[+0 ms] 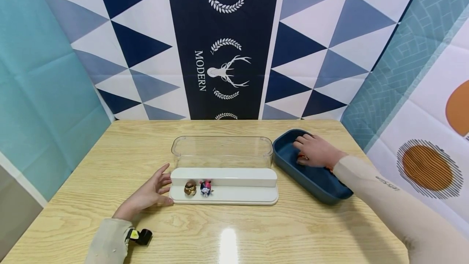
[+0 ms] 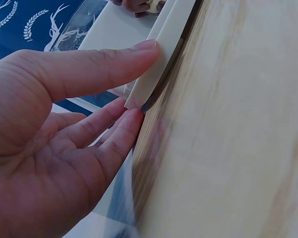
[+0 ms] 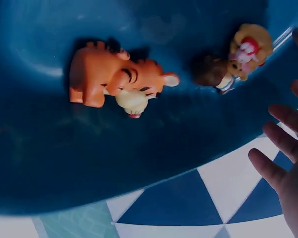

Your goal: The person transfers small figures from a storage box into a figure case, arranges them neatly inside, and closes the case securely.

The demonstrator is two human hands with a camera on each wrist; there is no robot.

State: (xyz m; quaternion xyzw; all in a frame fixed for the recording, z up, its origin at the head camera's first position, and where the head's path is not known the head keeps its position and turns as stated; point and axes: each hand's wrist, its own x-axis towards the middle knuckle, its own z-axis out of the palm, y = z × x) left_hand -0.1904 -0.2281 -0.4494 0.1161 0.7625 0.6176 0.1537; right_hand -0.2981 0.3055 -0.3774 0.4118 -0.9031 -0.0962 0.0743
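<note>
My left hand (image 1: 150, 190) rests at the left end of the white two-step display base (image 1: 234, 194). In the left wrist view its thumb lies over the base's edge, with fairly straight fingertips at the corner. On the base's lower step stand a brown owl figurine (image 1: 190, 188) and a pink-and-dark figurine (image 1: 206, 188). My right hand (image 1: 316, 150) reaches into the blue bin (image 1: 311, 184). Its fingers are spread in the right wrist view, holding nothing. Inside lie an orange tiger figurine (image 3: 114, 74), a brown-haired figurine (image 3: 211, 72) and a yellowish bear figurine (image 3: 253, 44).
A clear plastic cover (image 1: 221, 146) sits directly behind the white base, its right end beside the bin. Everything stands on a light wood table (image 1: 183, 235). Patterned cloth (image 1: 143, 44) hangs behind the table and along its sides.
</note>
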